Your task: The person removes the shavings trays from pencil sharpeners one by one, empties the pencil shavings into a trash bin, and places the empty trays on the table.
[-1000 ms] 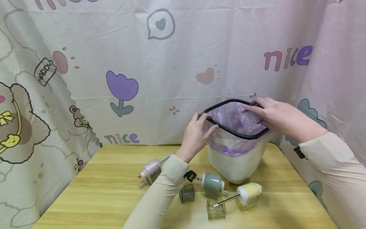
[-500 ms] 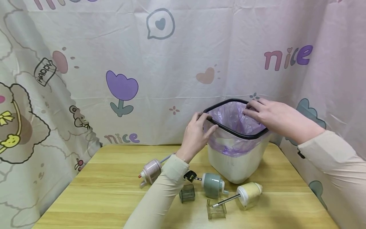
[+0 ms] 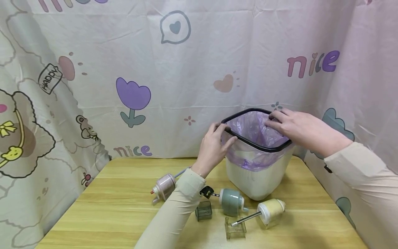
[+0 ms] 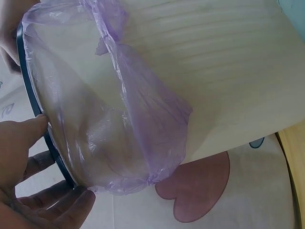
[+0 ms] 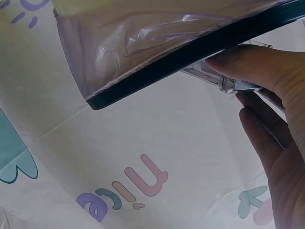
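Observation:
A white trash bin (image 3: 256, 180) with a black rim (image 3: 253, 143) and a purple bag (image 3: 245, 126) lining it stands at the table's right rear. My left hand (image 3: 212, 148) grips the rim's left side, thumb on the near face; the left wrist view shows these fingers (image 4: 76, 207) at the rim. Over the bin's right side, my right hand (image 3: 300, 129) pinches a clear plastic sharpener drawer (image 5: 228, 83) between thumb and fingers. The right wrist view shows that drawer close against the rim; the hand hides it in the head view.
On the table (image 3: 102, 207) lie a pinkish crank sharpener (image 3: 165, 185), a green one (image 3: 230, 202) and a yellow one (image 3: 271, 211) with a pencil (image 3: 247, 218) in it. A dark drawer (image 3: 203, 211) and an olive drawer (image 3: 235, 228) lie in front. A printed curtain (image 3: 186, 69) hangs behind.
My right hand has turned slightly and shifted a little at the bin's mouth, so the drawer's edge no longer shows in the head view. The left hand stays on the rim.

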Tool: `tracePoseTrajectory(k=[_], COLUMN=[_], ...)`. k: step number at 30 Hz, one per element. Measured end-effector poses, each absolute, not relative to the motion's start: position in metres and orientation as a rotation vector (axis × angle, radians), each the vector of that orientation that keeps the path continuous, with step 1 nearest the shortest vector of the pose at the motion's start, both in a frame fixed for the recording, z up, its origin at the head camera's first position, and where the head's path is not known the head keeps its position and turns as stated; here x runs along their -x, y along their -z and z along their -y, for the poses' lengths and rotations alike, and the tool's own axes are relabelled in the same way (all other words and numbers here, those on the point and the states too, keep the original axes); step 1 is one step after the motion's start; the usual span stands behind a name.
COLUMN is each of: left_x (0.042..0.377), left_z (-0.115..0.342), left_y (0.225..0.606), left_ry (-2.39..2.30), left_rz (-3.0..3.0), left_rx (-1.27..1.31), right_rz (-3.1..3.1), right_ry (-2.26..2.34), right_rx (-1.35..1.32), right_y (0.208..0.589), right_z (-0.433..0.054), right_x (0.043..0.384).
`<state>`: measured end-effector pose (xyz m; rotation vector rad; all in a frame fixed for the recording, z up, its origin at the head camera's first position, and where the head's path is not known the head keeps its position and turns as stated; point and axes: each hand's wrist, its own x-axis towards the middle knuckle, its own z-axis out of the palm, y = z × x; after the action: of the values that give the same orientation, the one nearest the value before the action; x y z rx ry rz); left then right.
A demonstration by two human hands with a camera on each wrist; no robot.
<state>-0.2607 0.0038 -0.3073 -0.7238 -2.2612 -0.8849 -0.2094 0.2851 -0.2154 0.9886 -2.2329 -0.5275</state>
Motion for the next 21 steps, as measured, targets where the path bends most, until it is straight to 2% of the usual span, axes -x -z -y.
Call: tracePoseTrajectory(k=[21], left_x=[0.2583], left_z=[0.0013], left_y=[0.3057], left_ry=[0.848], left_rz=[2.286], left_rx=[0.767], right_rz=[2.136], right_ry=[0.292], right_rx=[-0.991], right_y=[0.2196], right_z=[-0.2887], right_x=[0.2135])
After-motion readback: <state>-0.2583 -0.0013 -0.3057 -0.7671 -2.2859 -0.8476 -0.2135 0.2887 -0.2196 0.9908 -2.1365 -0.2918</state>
